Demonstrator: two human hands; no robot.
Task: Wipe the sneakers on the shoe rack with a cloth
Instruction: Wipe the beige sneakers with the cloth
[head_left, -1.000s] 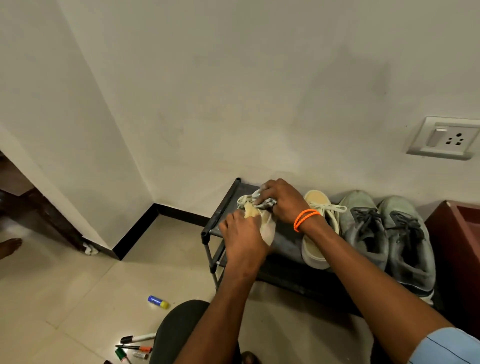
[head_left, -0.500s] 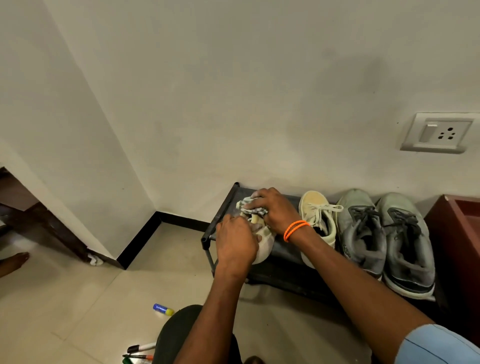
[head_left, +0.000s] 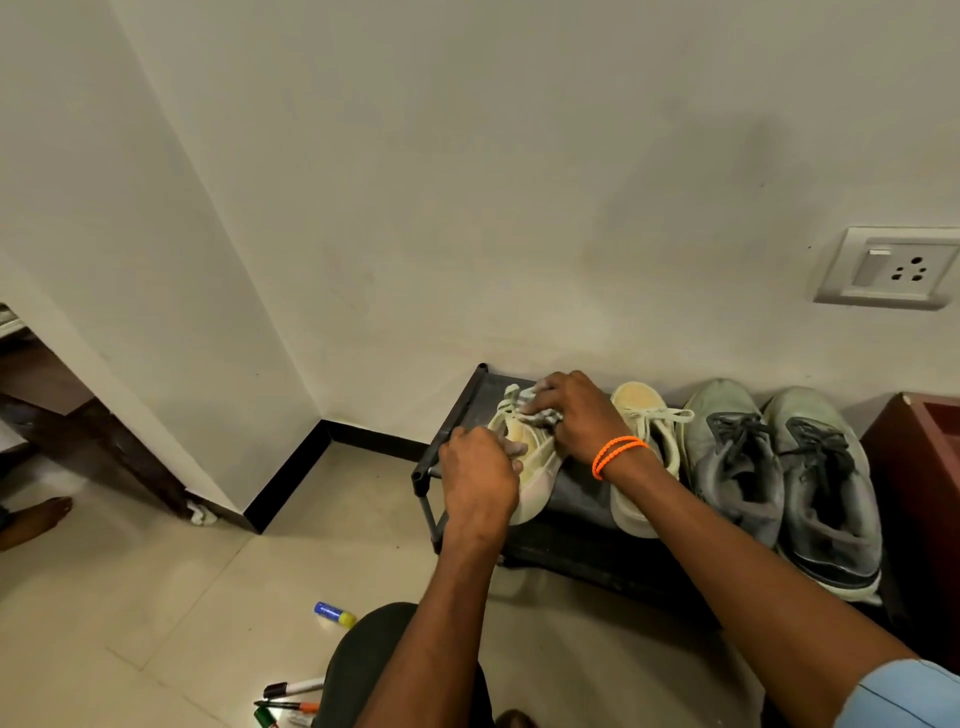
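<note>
A pale wall meets a tiled floor in a corner, and a low black shoe rack (head_left: 467, 415) stands against the wall at lower centre of the frame. The right hand (head_left: 574, 415), with orange bands at the wrist, pinches a small crumpled cloth (head_left: 537, 410) against the laces of a cream sneaker (head_left: 535, 467) at the rack's left end. The left hand (head_left: 478, 480) curls round that sneaker's near side, steadying it. Its twin (head_left: 641, 431) sits just to the right, then two grey sneakers (head_left: 779, 467) near the right edge. The shoe looks light and soft-sided, so a hold low at the stiffer sole should serve best; the limp cloth needs bunching. Both hands hide most of the shoe and cloth, and the contact point cannot be made out.
</note>
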